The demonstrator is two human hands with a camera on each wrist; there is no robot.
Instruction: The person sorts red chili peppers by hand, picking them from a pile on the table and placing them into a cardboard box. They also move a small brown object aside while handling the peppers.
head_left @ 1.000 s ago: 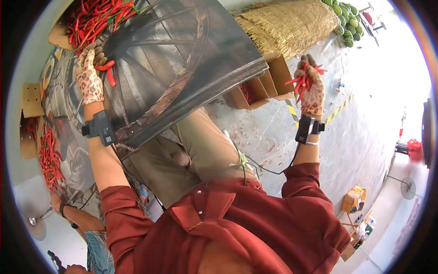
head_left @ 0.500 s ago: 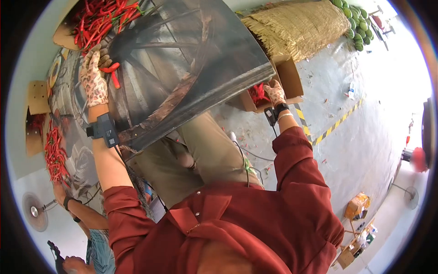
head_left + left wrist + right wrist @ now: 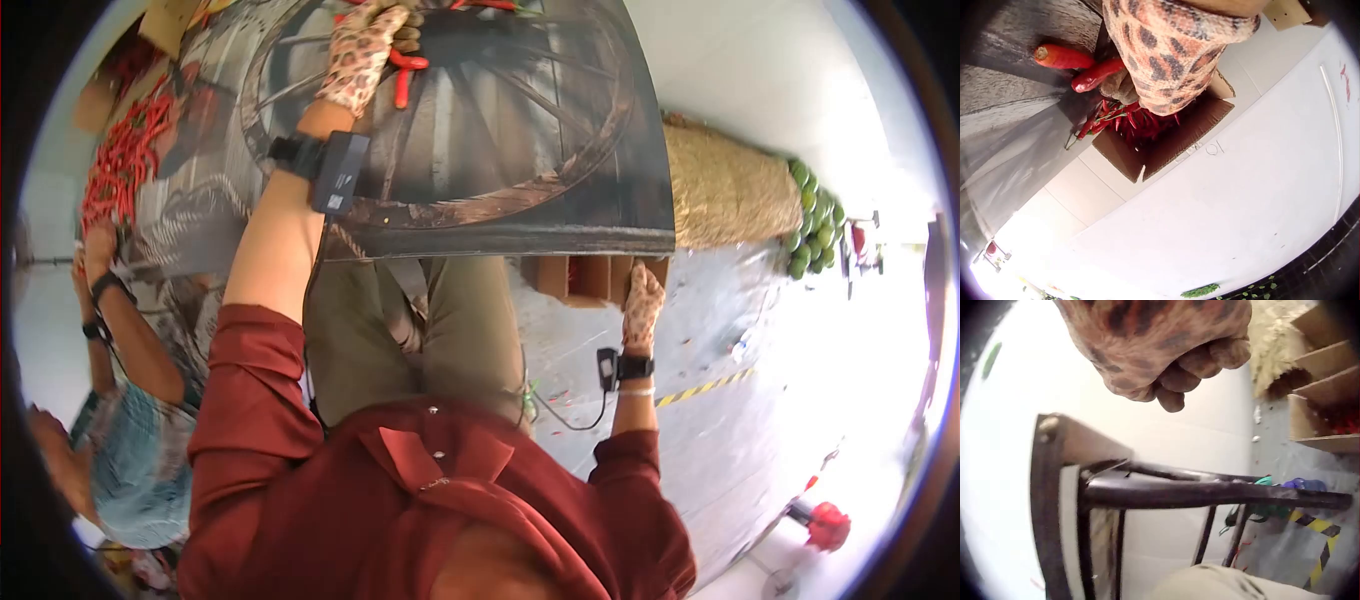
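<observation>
In the head view my gloved left hand (image 3: 360, 62) is above the wheel-patterned table (image 3: 455, 130), gripping red peppers (image 3: 403, 78). The left wrist view shows two thick red peppers (image 3: 1063, 56) sticking out from the curled fingers of the left hand (image 3: 1163, 56), beside an open carton (image 3: 1200, 128) of thin red peppers. My right hand (image 3: 643, 308) is low at the right, by the cartons (image 3: 590, 277) beyond the table edge. Seen from the right wrist, the right hand (image 3: 1166, 344) has curled fingers with nothing visible in them.
A heap of red peppers (image 3: 125, 160) lies at the table's left, where another person's hand (image 3: 100, 245) reaches. Straw matting (image 3: 735, 185) and green melons (image 3: 815, 225) are at the right. A dark metal frame (image 3: 1210, 494) stands below the right hand.
The head view has turned. My right hand held peppers, reached over the carton with peppers, and now appears without them beside the neighbouring carton. My left hand still grips its peppers.
</observation>
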